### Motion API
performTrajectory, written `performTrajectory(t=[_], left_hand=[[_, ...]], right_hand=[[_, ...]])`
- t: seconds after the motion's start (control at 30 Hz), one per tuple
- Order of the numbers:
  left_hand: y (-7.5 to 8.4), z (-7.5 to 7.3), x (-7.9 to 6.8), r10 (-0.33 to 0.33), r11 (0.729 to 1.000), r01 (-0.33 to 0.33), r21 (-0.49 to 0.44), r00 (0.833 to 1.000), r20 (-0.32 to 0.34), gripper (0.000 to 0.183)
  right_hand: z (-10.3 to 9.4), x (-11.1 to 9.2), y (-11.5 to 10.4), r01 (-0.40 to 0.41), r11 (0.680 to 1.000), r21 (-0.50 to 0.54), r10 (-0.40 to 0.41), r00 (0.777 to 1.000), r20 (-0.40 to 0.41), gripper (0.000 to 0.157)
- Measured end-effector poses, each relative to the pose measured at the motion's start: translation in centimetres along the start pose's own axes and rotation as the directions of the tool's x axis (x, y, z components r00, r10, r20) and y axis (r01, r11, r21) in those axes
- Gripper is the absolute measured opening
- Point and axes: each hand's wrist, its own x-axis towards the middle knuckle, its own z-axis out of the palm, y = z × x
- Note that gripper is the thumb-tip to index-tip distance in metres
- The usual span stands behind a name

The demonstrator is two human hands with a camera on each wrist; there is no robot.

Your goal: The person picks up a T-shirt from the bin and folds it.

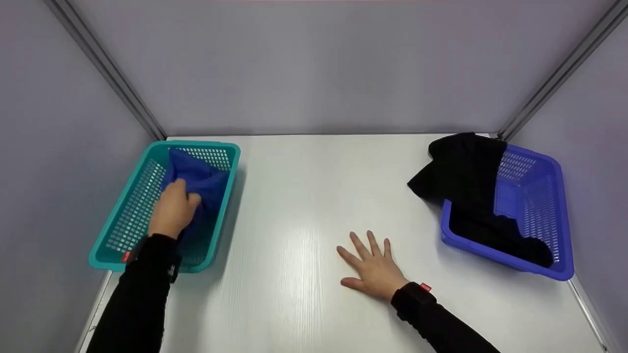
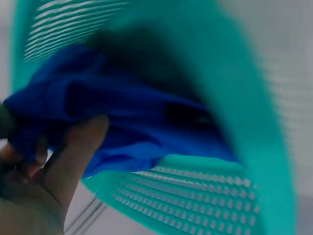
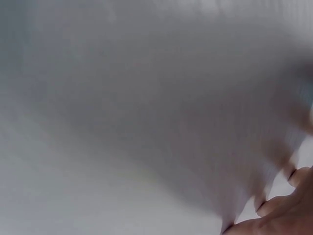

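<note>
My left hand (image 1: 172, 208) reaches into the teal basket (image 1: 224, 215) and grips a blue cloth (image 1: 196, 171). The left wrist view shows the thumb lying over the bunched blue cloth (image 2: 122, 122), with the fingers curled under it. Part of the cloth hangs down inside the basket. On the white table (image 1: 289, 196), my right hand (image 1: 378, 274) rests with its fingers spread. Its fingertips show at the lower right of the right wrist view, touching the pale surface.
At the right stands a purple-blue basket (image 1: 564, 220). A black cloth (image 1: 466, 171) lies partly in it and drapes over its left rim onto the table. Grey panels (image 1: 314, 68) enclose the table at the back and both sides.
</note>
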Motion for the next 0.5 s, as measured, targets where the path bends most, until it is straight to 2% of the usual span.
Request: performTrajectory(t=[0.07, 0.17, 0.23, 0.3, 0.33, 0.43, 0.5], left_hand=[[1.6, -1.9, 0.6, -0.044, 0.979, 0.029, -0.2, 0.996, -0.072, 0.01], [4.9, -5.0, 1.2, -0.09, 0.913, 0.009, -0.409, 0.98, -0.178, 0.009], [7.5, -7.0, 1.5, -0.089, 0.867, -0.046, -0.495, 0.965, -0.246, 0.009], [10.2, -8.6, 1.8, -0.06, 0.824, -0.137, -0.55, 0.944, -0.324, 0.009], [11.5, -9.3, 1.9, -0.036, 0.791, -0.192, -0.581, 0.934, -0.357, 0.01], [15.4, -10.7, 1.9, 0.046, 0.646, -0.342, -0.683, 0.91, -0.412, 0.013], [17.8, -11.0, 1.8, 0.095, 0.559, -0.404, -0.724, 0.899, -0.428, 0.013]], right_hand=[[0.0, 0.0, 0.0, 0.004, 1.0, -0.006, -0.004, 1.0, -0.003, 0.079], [0.0, 0.0, 0.1, 0.009, 1.0, -0.011, -0.009, 1.0, -0.006, 0.079], [0.0, 0.1, 0.1, 0.009, 1.0, -0.019, -0.01, 1.0, -0.008, 0.079], [0.0, 0.1, 0.1, 0.01, 1.0, -0.022, -0.01, 1.0, -0.014, 0.079], [0.0, 0.1, 0.1, 0.008, 1.0, -0.024, -0.009, 1.0, -0.015, 0.079], [0.0, 0.1, 0.1, 0.01, 1.0, -0.015, -0.01, 1.0, -0.021, 0.079], [0.0, 0.1, 0.1, 0.011, 1.0, 0.002, -0.011, 1.0, -0.025, 0.079]])
